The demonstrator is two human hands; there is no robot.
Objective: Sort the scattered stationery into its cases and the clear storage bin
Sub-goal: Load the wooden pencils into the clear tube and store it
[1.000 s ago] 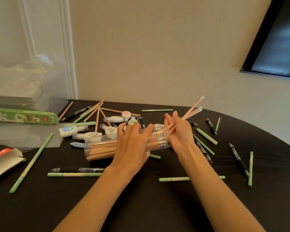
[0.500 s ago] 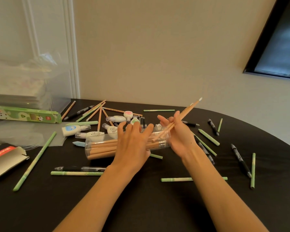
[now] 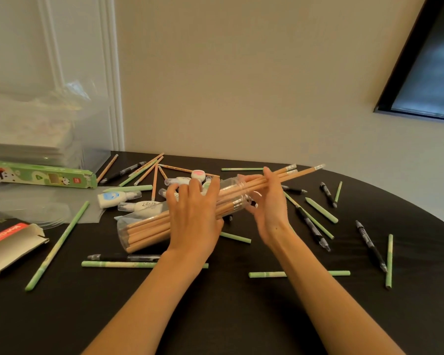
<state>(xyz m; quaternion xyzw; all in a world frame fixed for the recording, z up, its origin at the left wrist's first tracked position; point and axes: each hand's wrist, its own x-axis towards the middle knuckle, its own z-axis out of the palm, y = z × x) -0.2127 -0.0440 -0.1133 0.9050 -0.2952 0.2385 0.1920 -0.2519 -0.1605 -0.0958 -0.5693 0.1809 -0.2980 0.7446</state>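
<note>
Tube (image 3: 149,226) is being gripped by L hand (image 3: 194,213), tilted; 3 pencils (image 3: 290,172) are being pinched by R hand (image 3: 269,203) at its mouth.

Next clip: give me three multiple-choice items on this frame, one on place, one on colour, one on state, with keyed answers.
1. Where does the long panda-print box lie?
A. table's left side
B. right edge
C. under the forearms

2. What colour is that box?
A. red
B. green
C. blue

3. What is the right hand doing?
A. resting flat
B. pinching wooden pencils
C. holding a black pen

Answers:
1 A: it sits left, by the clear storage bin.
2 B: its sides are green.
3 B: it feeds pencils into the clear tube gripped by the left hand.
</note>
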